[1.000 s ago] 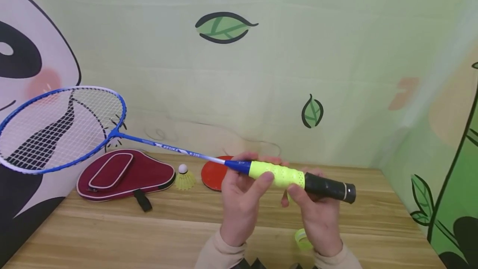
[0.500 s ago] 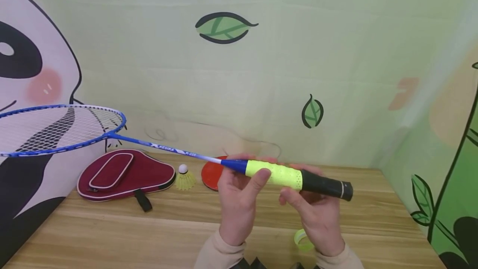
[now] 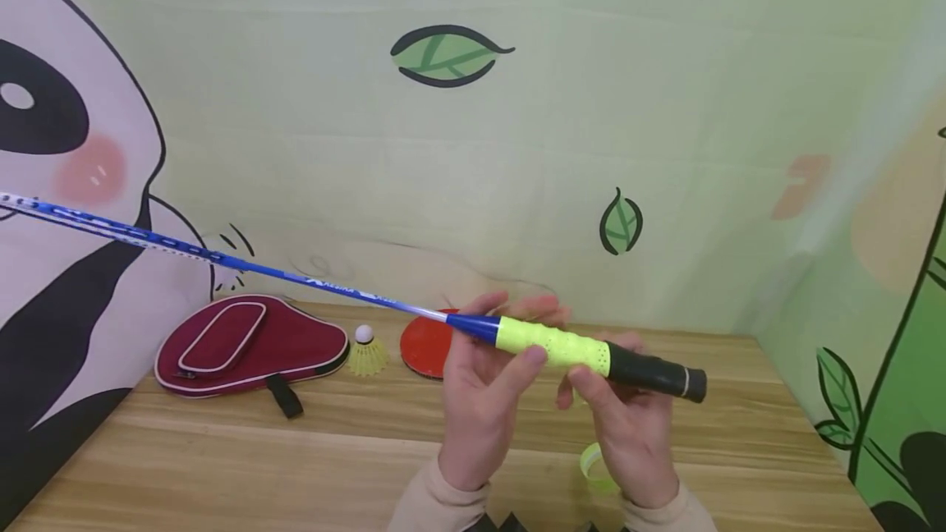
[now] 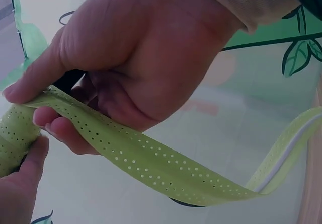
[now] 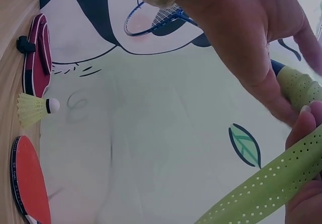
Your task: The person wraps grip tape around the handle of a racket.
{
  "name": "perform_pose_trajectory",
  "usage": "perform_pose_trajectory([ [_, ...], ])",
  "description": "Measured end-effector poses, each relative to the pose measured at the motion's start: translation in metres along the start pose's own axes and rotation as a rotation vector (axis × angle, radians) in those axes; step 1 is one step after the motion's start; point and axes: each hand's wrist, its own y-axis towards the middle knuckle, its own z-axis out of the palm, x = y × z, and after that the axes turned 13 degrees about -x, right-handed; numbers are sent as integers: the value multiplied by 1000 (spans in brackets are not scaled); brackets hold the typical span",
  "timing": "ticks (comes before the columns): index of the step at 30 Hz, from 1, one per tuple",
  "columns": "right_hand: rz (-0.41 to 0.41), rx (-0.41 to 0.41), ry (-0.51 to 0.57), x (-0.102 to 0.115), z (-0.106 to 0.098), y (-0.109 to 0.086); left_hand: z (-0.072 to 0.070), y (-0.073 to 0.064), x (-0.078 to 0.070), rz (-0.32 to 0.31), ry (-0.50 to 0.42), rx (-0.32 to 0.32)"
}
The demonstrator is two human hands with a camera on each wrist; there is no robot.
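In the head view, a blue badminton racket is held up at a slant, its head seen edge-on and cut off at the left. Bright yellow perforated grip tape is wound round the upper handle, while the lower handle is bare black. My left hand holds the wound part, thumb in front. My right hand pinches the tape by the handle's lower side, fingers behind the black part. From that pinch, a loose strip of tape runs off in the left wrist view and curls at its far end.
On the wooden table lie a dark red paddle bag, a yellow shuttlecock and a red table tennis paddle, partly behind my left hand. A printed cloth backdrop stands behind the table.
The racket has rolled about its shaft, its head going from an open face to edge-on. My right thumb came lower at half a second ago and is now back up at the handle.
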Motion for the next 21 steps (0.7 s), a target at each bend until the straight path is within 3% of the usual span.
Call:
perform_pose_trajectory([
  [3, 12, -26, -58, 1, 0, 0, 0, 0, 0, 23, 27, 8],
  [9, 34, -33, -112, 4, -1, -1, -1, 1, -2, 67, 153, -90],
  [21, 12, -3, -143, 5, -4, 1, -1, 2, -4, 67, 198, -182],
])
